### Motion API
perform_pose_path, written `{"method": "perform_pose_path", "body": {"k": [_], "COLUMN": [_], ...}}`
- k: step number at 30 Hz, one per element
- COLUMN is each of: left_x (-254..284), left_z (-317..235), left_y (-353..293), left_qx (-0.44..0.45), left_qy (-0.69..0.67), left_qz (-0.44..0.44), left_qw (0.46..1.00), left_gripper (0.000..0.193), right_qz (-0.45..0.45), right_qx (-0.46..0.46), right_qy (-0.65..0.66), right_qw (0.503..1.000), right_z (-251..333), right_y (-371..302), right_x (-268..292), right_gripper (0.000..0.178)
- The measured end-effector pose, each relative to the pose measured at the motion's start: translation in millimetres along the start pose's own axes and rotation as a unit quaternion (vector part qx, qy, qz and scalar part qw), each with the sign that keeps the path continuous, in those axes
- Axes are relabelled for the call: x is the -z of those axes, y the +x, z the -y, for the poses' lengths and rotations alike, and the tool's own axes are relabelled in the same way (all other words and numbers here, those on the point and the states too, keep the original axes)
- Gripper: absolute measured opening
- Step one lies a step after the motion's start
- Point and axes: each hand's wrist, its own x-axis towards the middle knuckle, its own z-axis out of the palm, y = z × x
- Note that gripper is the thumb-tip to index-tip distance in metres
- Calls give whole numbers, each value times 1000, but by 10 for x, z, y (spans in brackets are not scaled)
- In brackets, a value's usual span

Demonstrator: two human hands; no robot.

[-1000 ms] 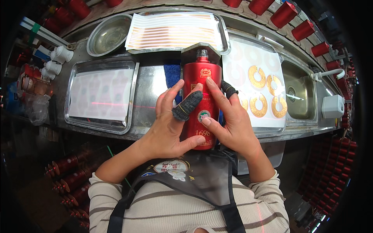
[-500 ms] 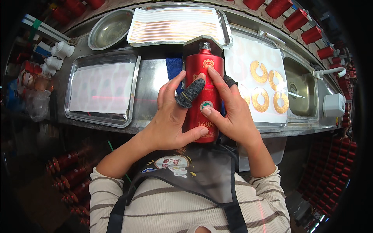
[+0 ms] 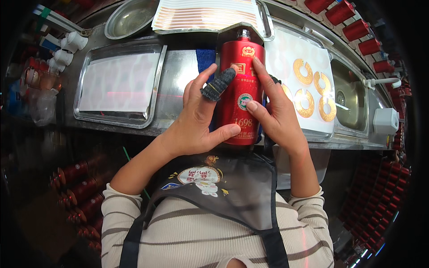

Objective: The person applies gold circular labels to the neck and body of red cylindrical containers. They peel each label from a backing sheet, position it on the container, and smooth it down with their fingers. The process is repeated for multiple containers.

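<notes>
A red bottle [image 3: 237, 107] with gold lettering, a round green-and-white emblem and a clear capped neck lies lengthwise before me, neck pointing away. It rests on a metal holder [image 3: 228, 33] that is mostly hidden beneath it. At its left side is my left hand [image 3: 192, 114], fingers spread; a dark grey finger cover [image 3: 219, 85] sits on the index finger, whose tip meets the bottle's face. The left thumb reaches the bottle's lower part. My right hand [image 3: 279, 111] grips the right side, index finger along the upper edge and thumb beside the emblem. Its other fingers are mostly hidden.
Left stands a metal tray [image 3: 156, 89] with a white sheet; behind, another tray [image 3: 268, 22] holds gold-striped strips. Right, gold C-shaped stickers [image 3: 304, 71] lie on a sheet beside a sink [image 3: 353, 120]. A blue cloth [image 3: 204, 60] lies by the bottle. Red bottles [image 3: 375, 201] are stacked lower right.
The bench, bottle and hands appear higher and slightly right in view. My right thumb has come off the emblem's edge and now rests just right of it.
</notes>
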Motion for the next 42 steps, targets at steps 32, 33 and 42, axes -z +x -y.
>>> {"method": "perform_pose_path", "body": {"k": [32, 33, 42], "left_x": [-9, -14, 36], "left_z": [-19, -16, 41], "left_y": [45, 49, -5], "left_qx": [1, -2, 31], "left_qy": [-68, -69, -153], "left_qz": [-3, -5, -5], "left_qw": [998, 998, 988], "left_gripper": [87, 87, 89], "right_qz": [32, 26, 15], "right_qx": [30, 33, -13], "right_qy": [-32, -25, 164], "right_qw": [999, 999, 986], "right_z": [-47, -65, -84], "right_y": [-115, -116, -241], "right_x": [74, 58, 68], "right_gripper": [80, 79, 79]}}
